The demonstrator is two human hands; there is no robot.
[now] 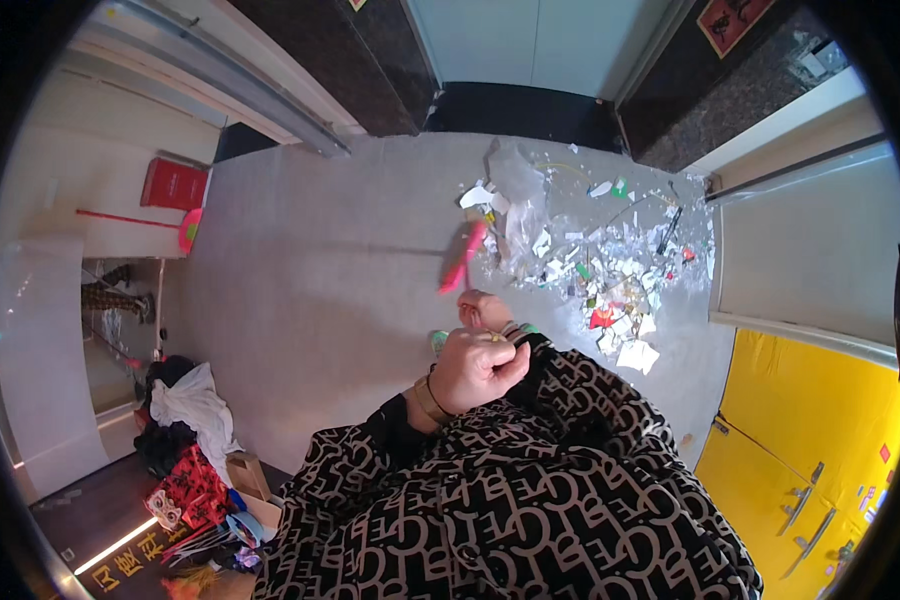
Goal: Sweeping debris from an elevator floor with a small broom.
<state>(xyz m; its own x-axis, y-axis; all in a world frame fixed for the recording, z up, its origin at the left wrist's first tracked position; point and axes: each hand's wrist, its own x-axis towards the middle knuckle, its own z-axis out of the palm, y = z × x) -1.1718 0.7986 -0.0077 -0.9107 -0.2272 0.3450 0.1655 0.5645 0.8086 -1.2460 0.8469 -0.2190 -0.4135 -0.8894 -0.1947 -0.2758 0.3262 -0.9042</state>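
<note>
Both my hands are close together in front of my body, one above the other. My left hand (480, 367), with a bracelet or watch band at the wrist, is curled with its fingers folded. Just beyond it, my right hand (484, 309) is closed around a broom handle (467, 279), of which only a short piece shows. The broom's pink head (463, 257) lies at the floor beyond my hands. To its right spreads a heap of litter (607, 270): paper scraps, white bits and coloured pieces. Clear plastic film (521, 199) lies at the heap's upper left.
A red bin (173, 184) and a pink-and-green dustpan (190, 231) stand at the left wall. Clothes (195, 412) and a cardboard box (247, 474) are piled at lower left. Yellow double doors (780, 450) are at right; a dark door sill (525, 116) lies ahead.
</note>
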